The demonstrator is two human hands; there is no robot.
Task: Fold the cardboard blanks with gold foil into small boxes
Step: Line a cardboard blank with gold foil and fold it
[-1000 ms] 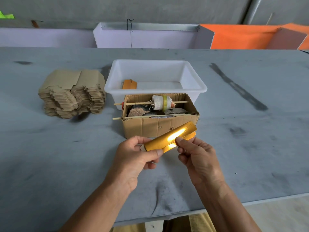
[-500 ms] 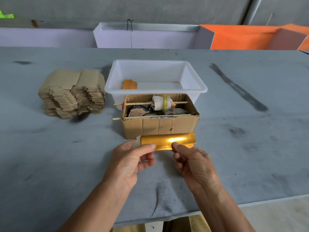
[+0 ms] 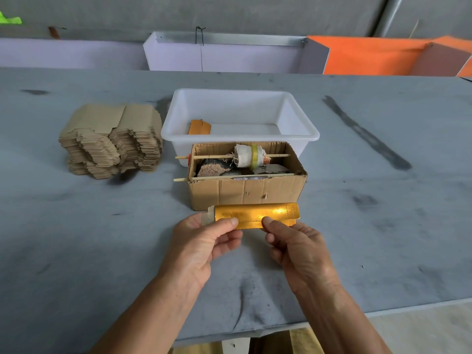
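While the blank point(image 3: 255, 215) is held level just in front of the carton point(image 3: 245, 192), clear of the table point(image 3: 76, 226), both hands pinch its near edge. The left hand point(image 3: 201, 247) has its thumb on the gold face near the left end, fingers curled behind; the right hand point(image 3: 296, 249) does the same toward the middle, thumb on top. The blank appears folded flat along its length, gold outward, with a bare tab showing at its left end. To form the box well, the next move probably calls for squeezing the two long creases toward each other so the sleeve opens square, thumbs kept close to the score lines, not on the panels. Pressing mid-panel would likely dent the foil. The stack point(image 3: 109, 141) of unfolded blanks lies well to the left; a tub point(image 3: 301, 135) behind the carton holds one orange piece point(image 3: 199, 127), perhaps a finished box.
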